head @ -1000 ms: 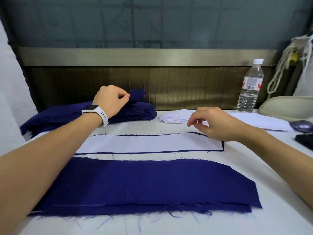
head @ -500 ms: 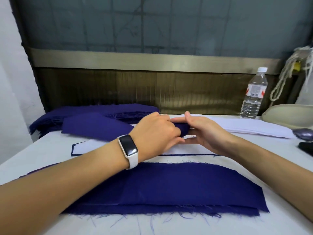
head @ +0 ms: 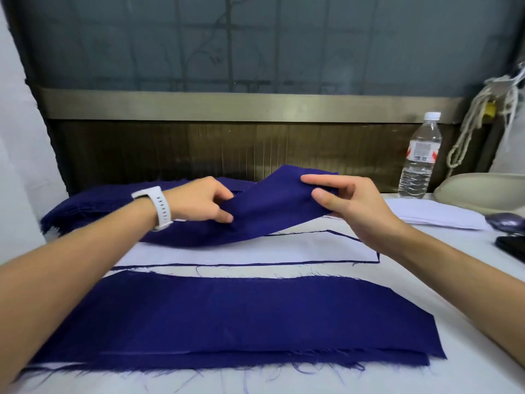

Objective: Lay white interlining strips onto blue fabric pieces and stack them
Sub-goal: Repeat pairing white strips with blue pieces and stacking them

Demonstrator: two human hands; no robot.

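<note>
A blue fabric piece [head: 267, 211] hangs lifted over the middle of the table. My left hand [head: 201, 203] pinches its middle part, and my right hand [head: 349, 203] pinches its raised right end between thumb and fingers. Under it lies a white interlining strip [head: 255, 251] on a blue piece whose edge shows as a thin outline. Nearest me lies a stack of blue pieces [head: 241, 317] with frayed edges. A pile of blue fabric [head: 85, 211] sits at the back left, and a pile of white interlining strips [head: 431, 211] at the back right.
A clear water bottle [head: 419, 160] stands at the back right by a beige rounded object [head: 483, 191]. A dark purple object [head: 508, 221] and a black item [head: 511, 245] lie at the right edge. A brown wall panel [head: 227, 149] closes the table's far side.
My left hand took a blue piece from the back-left pile and brought it to the centre. My right hand took its right end, and both hands now lift and spread it.
</note>
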